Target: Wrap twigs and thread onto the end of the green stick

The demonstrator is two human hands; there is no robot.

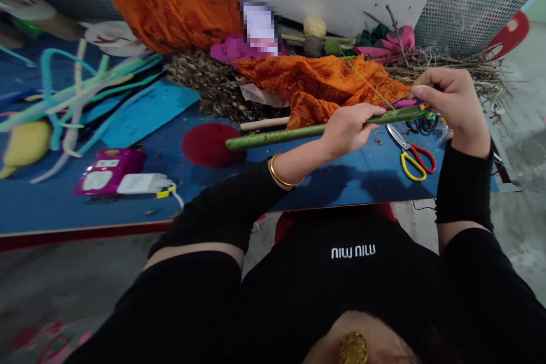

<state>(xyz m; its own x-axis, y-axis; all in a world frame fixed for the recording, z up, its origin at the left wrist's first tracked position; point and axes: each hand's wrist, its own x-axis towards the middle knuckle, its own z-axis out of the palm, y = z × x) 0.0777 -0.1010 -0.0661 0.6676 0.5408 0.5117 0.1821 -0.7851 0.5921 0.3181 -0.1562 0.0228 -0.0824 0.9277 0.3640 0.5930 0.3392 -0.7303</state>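
My left hand (347,128) is wrapped round a long green-wrapped stick (281,136) that lies level above the blue table (341,176). My right hand (452,99) pinches the stick's right end, where a thin green thread (367,84) runs up and left toward yarn balls (314,27) at the back. A gold bangle sits on my left wrist. Both arms wear black sleeves.
Red-and-yellow scissors (416,160) lie under my right hand. A dark red yarn disc (209,145), orange cloth (324,85), dry twigs (447,62), a pink box (104,170) with a white charger (143,183), and teal strips (85,96) crowd the table. Metal mesh stands at right.
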